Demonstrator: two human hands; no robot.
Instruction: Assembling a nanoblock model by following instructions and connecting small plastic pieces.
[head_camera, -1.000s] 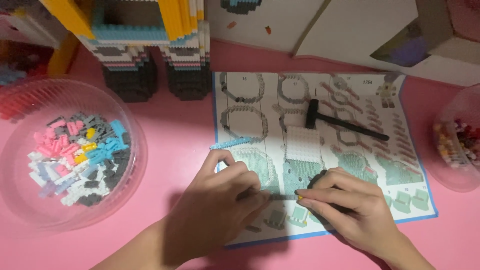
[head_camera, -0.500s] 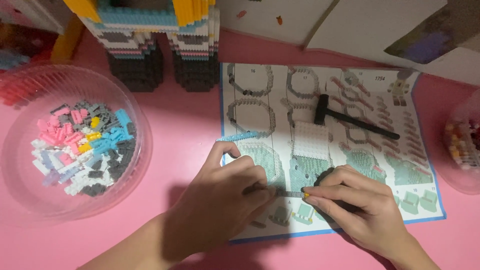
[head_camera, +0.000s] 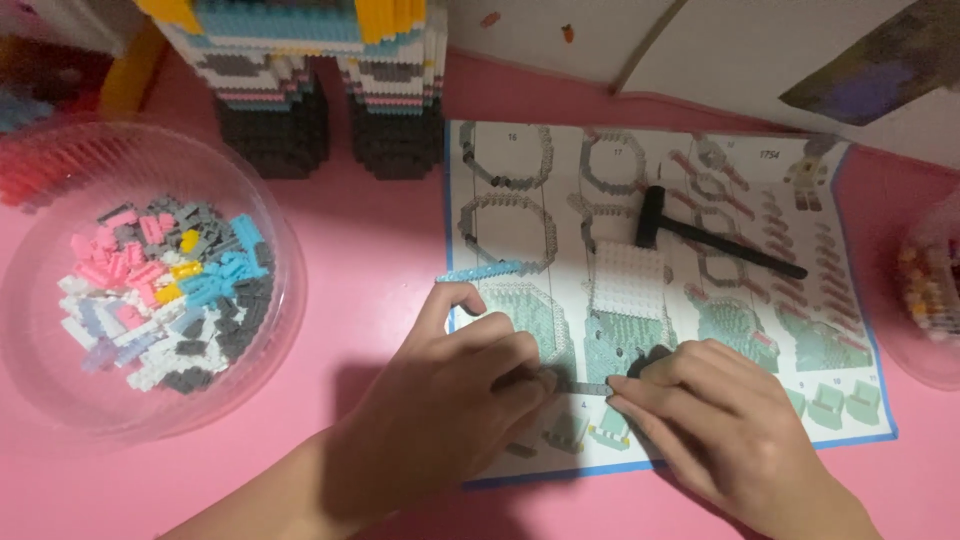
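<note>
On pink table (head_camera: 380, 260): I am working over the instruction sheet (head_camera: 520, 160).
Left hand (head_camera: 440, 420) and right hand (head_camera: 720, 420) are pinching a small grey brick strip (head_camera: 585, 387) between fingertips.

Pink table (head_camera: 380, 260) fills view, matte, evenly coloured. Light pools brightest mid-table, dimmer toward near edge, soft shadow there. White cardboard panels (head_camera: 720, 50) stand along far edge, one bearing dark printed patch. Upper left corner blurred, colourful, indistinct. No wall, floor or window visible.
</note>
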